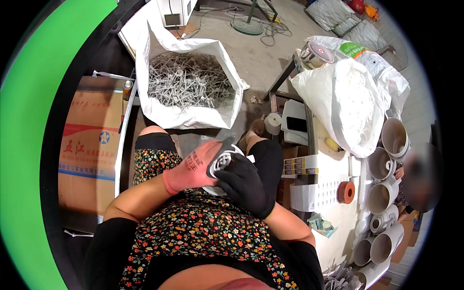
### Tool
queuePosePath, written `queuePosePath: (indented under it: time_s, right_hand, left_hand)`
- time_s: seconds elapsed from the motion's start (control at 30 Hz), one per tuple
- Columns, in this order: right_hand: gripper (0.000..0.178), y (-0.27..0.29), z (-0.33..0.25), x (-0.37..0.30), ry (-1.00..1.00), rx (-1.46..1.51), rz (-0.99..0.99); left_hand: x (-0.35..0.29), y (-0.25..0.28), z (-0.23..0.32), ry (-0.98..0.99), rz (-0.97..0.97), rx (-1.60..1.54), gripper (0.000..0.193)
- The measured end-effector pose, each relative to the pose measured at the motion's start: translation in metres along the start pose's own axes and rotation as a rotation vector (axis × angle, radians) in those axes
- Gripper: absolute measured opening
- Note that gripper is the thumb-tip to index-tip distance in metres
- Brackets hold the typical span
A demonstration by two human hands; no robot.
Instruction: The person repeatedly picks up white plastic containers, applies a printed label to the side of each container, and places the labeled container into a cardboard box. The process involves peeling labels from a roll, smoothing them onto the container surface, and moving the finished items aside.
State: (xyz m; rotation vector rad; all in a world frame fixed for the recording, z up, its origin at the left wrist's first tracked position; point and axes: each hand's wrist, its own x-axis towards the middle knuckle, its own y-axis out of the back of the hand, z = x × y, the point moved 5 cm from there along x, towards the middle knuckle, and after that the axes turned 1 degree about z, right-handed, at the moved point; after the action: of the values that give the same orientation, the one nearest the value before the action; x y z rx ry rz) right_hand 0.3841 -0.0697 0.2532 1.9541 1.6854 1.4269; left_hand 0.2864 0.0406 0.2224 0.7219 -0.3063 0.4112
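Both my hands meet over my lap, above the floral apron (203,222). My left hand (193,166), in a pink glove with dark fingertips, is closed round a small bundle of white and grey pieces (223,159) whose ends look curled. My right hand (245,186), in a black glove, presses against the same bundle from the right with bent fingers. The gloves cover most of the bundle, so its exact kind cannot be made out. A white rounded edge (215,191) shows just below the hands.
Ahead stands an open white sack (193,121) of grey nail-like pins (188,79). On my left is a cardboard box (89,169). The right-hand table (333,169) carries another white sack (338,106), label sheets (321,193), an orange-brown tape roll (345,192) and several cardboard tubes (382,198).
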Motion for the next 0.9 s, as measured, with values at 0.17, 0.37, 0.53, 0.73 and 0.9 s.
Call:
queuePosePath:
  time_s: [0.17, 0.37, 0.53, 0.73, 0.9]
  right_hand:
    - [0.050, 0.012, -0.010, -0.009, -0.088, -0.260, -0.154]
    - [0.053, -0.009, -0.002, 0.000, -0.154, -0.292, -0.300]
    - [0.040, -0.034, 0.003, -0.026, -0.070, -0.230, -0.280]
    - [0.042, -0.002, -0.004, -0.017, 0.013, -0.269, -0.137]
    - [0.037, 0.067, -0.007, -0.008, 0.000, -0.311, 0.280]
  left_hand:
    - [-0.004, -0.015, -0.014, 0.039, -0.015, 0.017, 0.090]
    - [0.001, -0.015, -0.004, 0.158, -0.062, 0.030, 0.092]
    - [-0.027, -0.030, -0.006, 0.171, -0.104, 0.013, 0.090]
    - [-0.016, -0.017, 0.009, 0.069, 0.014, 0.104, 0.092]
    - [0.045, 0.053, 0.010, 0.136, 0.447, -0.188, 0.080]
